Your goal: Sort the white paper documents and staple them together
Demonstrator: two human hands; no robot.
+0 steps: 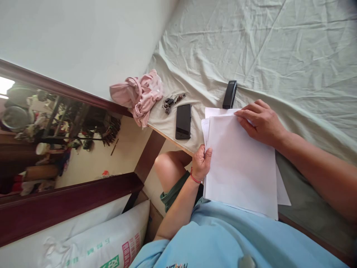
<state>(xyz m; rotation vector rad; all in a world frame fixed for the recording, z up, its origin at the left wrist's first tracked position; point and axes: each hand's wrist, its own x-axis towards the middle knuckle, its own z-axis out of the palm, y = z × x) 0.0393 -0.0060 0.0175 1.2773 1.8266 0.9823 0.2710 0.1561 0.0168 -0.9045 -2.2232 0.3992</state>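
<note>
Several loose sheets of white paper (241, 167) lie in an uneven stack over the table's front edge, close to my body. My left hand (201, 162) grips the stack at its left edge, thumb on top and fingers underneath. At the upper edge of the sheets, my right hand (259, 121) bends its fingers, with the thumb and fingertips together on the paper's top edge. A black stapler (230, 94) stands just beyond the stack. Left of the paper lies a black smartphone (183, 121), screen up.
A bunch of keys (170, 102) and a crumpled pink cloth (142, 93) lie at the table's left corner. A wrinkled pale green cloth (264, 48) covers the table. Left of it are a dark-framed mirror (69, 141) and a white printed sack (111, 238).
</note>
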